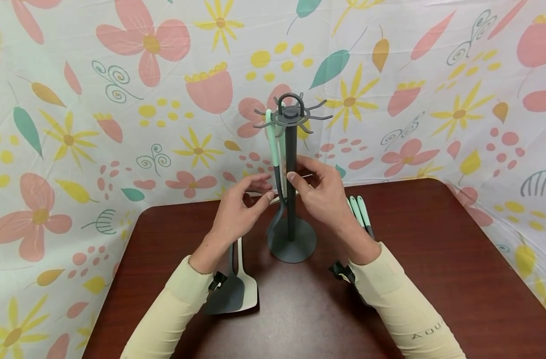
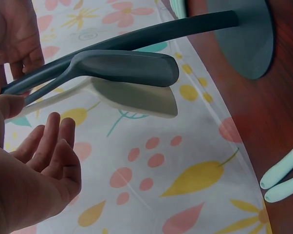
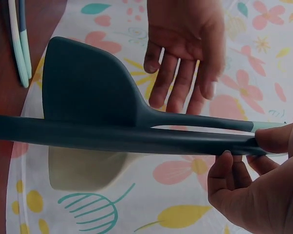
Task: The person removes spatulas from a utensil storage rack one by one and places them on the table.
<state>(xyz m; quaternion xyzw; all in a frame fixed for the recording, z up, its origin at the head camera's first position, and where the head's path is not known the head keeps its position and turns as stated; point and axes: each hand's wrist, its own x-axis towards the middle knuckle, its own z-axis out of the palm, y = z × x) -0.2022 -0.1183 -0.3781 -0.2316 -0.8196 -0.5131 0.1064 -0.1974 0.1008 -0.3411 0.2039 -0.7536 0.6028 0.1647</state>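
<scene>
A dark utensil stand (image 1: pixel 291 199) rises from a round base, with a ring of hooks (image 1: pixel 292 115) at its top. From the left-hand hooks hang a dark turner (image 3: pixel 88 83) and a cream turner (image 3: pixel 83 170), both by mint handles. My right hand (image 1: pixel 324 192) pinches the stand's pole between thumb and fingers. On the other side, my left hand (image 1: pixel 239 204) is held close beside the hanging turners, its fingers loose and holding nothing; its thumb overlaps the handles in the left wrist view.
On the table (image 1: pixel 299 319), left of the stand, lie another dark turner (image 1: pixel 228 294) and another cream turner (image 1: pixel 250 291). Several mint-handled utensils (image 1: pixel 355 207) lie at the right, partly hidden by my right forearm. A flowered cloth (image 1: pixel 156 99) hangs behind the table.
</scene>
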